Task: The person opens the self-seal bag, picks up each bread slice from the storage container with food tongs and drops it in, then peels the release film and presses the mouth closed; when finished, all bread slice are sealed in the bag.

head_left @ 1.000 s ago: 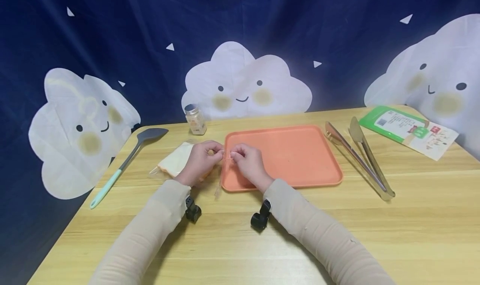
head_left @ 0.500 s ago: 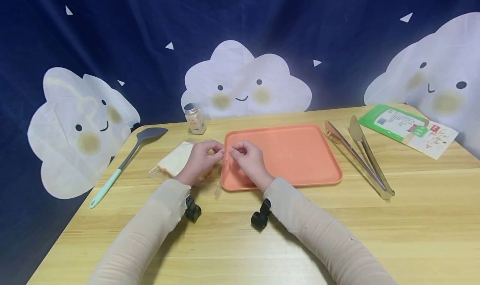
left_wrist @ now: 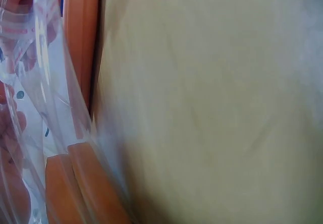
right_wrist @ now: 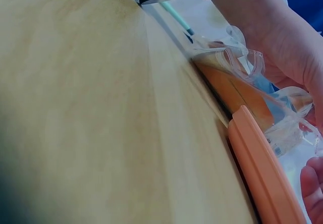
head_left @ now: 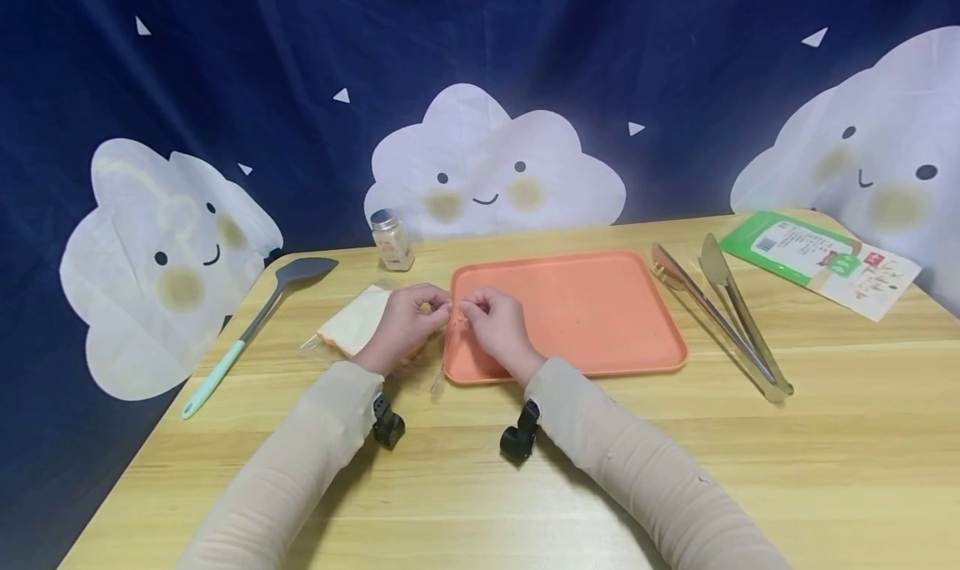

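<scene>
Sliced bread (head_left: 356, 324) with brown crusts lies in a clear plastic bag (left_wrist: 45, 72), left of an orange tray (head_left: 570, 312). My left hand (head_left: 405, 320) pinches the bag's end between thumb and fingers just over the tray's left rim. Close beside it, my right hand (head_left: 497, 324) pinches the same end from the right, above the tray. In the right wrist view, the crusts of two slices (right_wrist: 237, 95) show through the film, with the left hand (right_wrist: 282, 47) behind them. The exact contact at the fingertips is partly hidden.
A grey spatula (head_left: 258, 312) with a mint handle lies on the left. Behind the bread stands a small silver-capped jar (head_left: 393, 241). Metal tongs (head_left: 731, 324) rest right of the tray, and a green and white packet (head_left: 817, 257) lies farther right.
The fingers of my right hand shift slightly at the bag's end, rising a little and then coming back down. My left hand stays nearly still, and the bread and tray keep their places.
</scene>
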A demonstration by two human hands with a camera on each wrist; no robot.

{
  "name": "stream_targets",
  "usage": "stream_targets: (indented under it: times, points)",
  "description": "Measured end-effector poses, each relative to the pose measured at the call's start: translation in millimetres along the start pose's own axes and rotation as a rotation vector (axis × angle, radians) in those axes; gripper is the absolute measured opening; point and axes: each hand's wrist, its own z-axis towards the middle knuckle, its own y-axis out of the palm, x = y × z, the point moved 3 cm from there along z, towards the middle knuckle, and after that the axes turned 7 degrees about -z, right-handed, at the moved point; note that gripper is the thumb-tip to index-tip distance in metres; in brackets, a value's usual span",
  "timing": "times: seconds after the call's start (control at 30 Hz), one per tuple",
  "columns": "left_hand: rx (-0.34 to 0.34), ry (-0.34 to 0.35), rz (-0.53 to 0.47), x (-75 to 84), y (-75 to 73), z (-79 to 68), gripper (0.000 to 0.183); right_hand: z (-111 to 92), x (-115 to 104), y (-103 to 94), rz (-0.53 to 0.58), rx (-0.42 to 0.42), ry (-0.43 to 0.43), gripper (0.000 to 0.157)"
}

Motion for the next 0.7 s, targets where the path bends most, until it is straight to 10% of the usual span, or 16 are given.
stream_targets:
  times: [0.7]
  points:
    - [0.086,-0.164,-0.089,-11.1,-9.0,1.1,0.010,2.8,4.9,-1.7,-0.036,-0.044,0.077,0.012]
